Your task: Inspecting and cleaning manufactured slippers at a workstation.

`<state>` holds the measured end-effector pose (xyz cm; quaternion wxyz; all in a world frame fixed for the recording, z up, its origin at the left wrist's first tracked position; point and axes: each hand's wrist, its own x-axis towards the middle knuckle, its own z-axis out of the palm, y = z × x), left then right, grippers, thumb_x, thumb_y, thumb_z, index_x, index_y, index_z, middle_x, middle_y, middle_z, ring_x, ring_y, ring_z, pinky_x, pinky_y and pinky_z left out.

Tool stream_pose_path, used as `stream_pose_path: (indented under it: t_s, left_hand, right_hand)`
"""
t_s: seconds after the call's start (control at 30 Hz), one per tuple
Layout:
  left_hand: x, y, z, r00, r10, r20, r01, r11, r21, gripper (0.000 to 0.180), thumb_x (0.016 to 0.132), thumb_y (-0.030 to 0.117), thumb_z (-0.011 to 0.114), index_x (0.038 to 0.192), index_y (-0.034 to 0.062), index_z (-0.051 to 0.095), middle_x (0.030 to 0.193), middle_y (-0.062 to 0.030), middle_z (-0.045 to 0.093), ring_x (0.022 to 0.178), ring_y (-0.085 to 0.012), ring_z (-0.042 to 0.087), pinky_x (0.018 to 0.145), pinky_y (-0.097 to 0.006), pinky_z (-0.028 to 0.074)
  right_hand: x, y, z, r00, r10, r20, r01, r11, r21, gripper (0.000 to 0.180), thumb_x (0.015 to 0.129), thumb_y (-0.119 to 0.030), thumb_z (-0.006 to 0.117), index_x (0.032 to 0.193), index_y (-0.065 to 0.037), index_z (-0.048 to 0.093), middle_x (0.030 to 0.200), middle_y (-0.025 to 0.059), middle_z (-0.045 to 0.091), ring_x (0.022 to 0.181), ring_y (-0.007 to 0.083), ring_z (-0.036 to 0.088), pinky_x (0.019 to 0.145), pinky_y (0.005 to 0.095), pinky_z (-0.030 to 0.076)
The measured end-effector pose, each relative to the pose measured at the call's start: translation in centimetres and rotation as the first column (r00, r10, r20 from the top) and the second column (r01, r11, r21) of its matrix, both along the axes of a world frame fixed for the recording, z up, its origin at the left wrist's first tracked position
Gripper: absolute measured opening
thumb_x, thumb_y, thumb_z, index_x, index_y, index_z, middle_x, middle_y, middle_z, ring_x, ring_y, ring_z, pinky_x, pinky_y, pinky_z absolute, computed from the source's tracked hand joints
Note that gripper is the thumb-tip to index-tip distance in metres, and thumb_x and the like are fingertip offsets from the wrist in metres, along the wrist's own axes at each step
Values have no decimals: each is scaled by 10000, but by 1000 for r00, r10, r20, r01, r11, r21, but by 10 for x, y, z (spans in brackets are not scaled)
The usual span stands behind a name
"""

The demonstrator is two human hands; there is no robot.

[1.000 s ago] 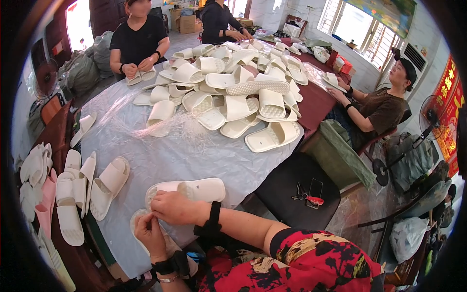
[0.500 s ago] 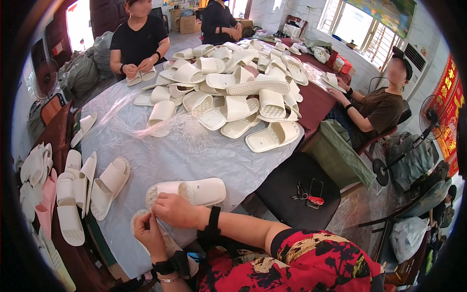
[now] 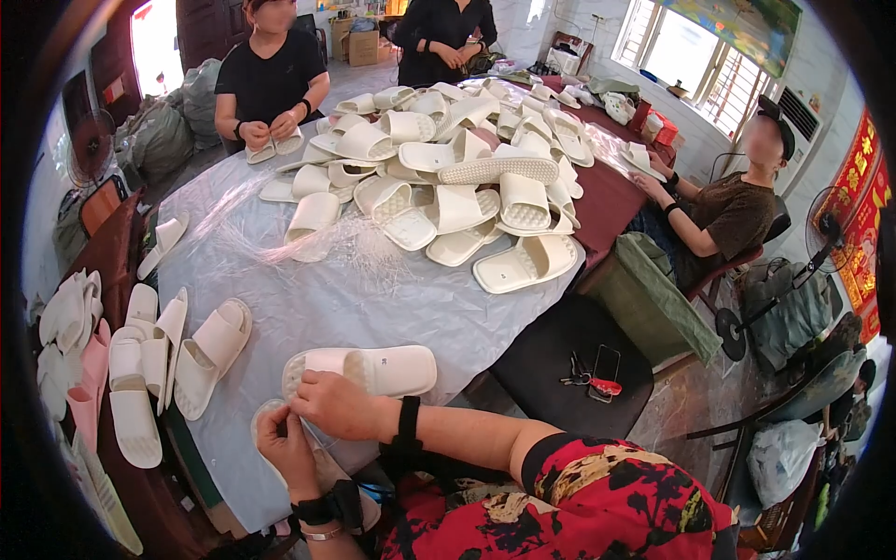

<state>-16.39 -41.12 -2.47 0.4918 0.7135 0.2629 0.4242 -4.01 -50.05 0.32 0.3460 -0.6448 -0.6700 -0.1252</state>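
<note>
Two cream slippers lie at the near edge of the table, toes pointing left. One slipper [image 3: 401, 369] lies behind my right hand [image 3: 338, 405], its strap partly covered by the fingers. The other slipper [image 3: 266, 411] sits mostly under my left hand [image 3: 285, 446], with its heel end near my wrist. Both hands are closed in pinches, fingertips almost meeting where the slippers' inner sides adjoin. Whatever is between the fingers is too small to make out. Beyond my hands, a bundle of thin clear strands [image 3: 350, 247] is spread beside the slipper pile.
A large heap of cream slippers [image 3: 457, 201] covers the table's far half. More slippers [image 3: 213, 359] stand at the left, including a pink one [image 3: 89, 387]. A black chair [image 3: 560, 373] holding keys and a phone stands at right. Three people work around the table.
My hands keep nearly the same pinching pose beside the slippers. The person standing at the back is more upright. The whole view has shifted very slightly.
</note>
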Motion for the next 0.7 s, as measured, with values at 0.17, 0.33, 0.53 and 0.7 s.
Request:
stream_pose_path:
  t_s: [0.17,0.33,0.53,0.7]
  left_hand:
    - [0,1,-1,1000,18,-3,-18,1000,13,31,846,-16,620,873,-12,605,853,-41,590,776,-114,551,713,-240,468]
    - [2,2,-7,999,34,7,-33,999,-22,60,877,18,615,926,-10,596,884,-42,600,802,-115,555,740,-242,467]
    - [2,2,-1,983,115,143,-94,984,-148,96,918,60,593,978,-14,596,912,-41,605,832,-111,560,771,-239,461]
    - [6,3,-5,981,98,166,-76,988,-136,105,930,93,590,968,-4,599,885,-28,603,816,-103,548,751,-234,459]
  right_hand:
    - [-4,-2,-1,1000,-8,28,7,998,65,103,694,-107,594,760,-33,565,754,95,588,761,256,568,684,357,488]
    - [0,-2,-6,999,4,-49,-1,998,68,104,702,-112,601,747,-33,550,742,106,578,759,273,568,679,368,487]
    - [1,2,0,972,-46,-230,59,997,49,147,731,-111,621,806,-13,540,771,150,582,803,341,571,722,428,489]
    - [7,-2,-1,990,-44,-137,57,994,89,151,708,-112,649,738,-25,528,740,116,556,786,300,565,689,394,487]
